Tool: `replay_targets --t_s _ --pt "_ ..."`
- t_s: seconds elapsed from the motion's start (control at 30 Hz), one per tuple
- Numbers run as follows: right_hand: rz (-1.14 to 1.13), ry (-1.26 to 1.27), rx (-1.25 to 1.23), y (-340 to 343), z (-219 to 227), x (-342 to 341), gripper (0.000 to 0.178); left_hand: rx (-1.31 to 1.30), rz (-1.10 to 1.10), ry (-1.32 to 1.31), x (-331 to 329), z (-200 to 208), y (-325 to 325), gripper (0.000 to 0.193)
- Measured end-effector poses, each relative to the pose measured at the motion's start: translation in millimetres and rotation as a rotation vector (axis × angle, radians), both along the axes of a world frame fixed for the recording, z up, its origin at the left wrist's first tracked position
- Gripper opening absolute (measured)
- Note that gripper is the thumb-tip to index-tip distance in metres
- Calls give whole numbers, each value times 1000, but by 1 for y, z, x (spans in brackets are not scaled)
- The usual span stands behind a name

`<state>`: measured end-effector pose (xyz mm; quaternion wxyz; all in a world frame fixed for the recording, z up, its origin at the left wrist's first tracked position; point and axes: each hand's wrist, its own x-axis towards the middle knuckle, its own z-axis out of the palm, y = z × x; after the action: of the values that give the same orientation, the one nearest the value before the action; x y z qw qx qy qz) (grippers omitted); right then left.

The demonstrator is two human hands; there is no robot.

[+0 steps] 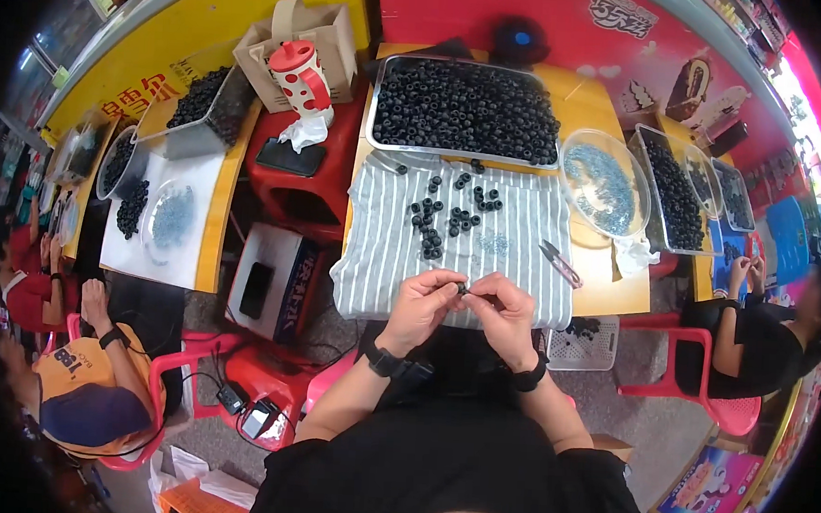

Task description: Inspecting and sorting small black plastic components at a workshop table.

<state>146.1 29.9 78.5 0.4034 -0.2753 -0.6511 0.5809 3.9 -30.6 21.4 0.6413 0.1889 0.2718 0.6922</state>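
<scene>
My left hand (424,304) and my right hand (506,319) meet over the near edge of a grey-and-white striped cloth (374,245). Between the fingertips of both is a small black round part (462,288), mostly covered by the fingers. Several like it, black parts with a hole (428,222), lie loose on the cloth beyond my hands. Beside them is a scatter of tiny clear bluish pieces (493,243). Thread snips (560,264) with reddish handles rest at the cloth's right edge. Behind the cloth stands a metal tray (369,129) heaped with black parts.
A clear round dish (639,213) of bluish pieces sits right of the cloth, near a bin (699,246) of black parts. A perforated white basket (580,360) is low at the right. Left, a red stool (279,203) carries a phone (290,157) and dotted cup (299,74). People sit at both sides.
</scene>
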Motion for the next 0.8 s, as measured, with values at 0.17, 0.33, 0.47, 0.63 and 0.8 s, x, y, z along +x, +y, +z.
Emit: replay_targets --t_s 0.17,0.33,0.47,0.63,0.8 --pt "-13 -145 174 2 3 0 10 22 12 41 1 -4 0 19" --pt "67 -205 19 7 7 3 11 76 -21 28 -2 -3 0 21" --pt "168 -179 18 14 11 1 19 52 -45 -47 -3 0 -1 33" --pt "303 -295 278 22 9 1 26 24 -70 -55 -6 2 -2 42" --pt "240 -194 460 21 -5 -5 25 -42 -59 -56 -6 17 -3 40"
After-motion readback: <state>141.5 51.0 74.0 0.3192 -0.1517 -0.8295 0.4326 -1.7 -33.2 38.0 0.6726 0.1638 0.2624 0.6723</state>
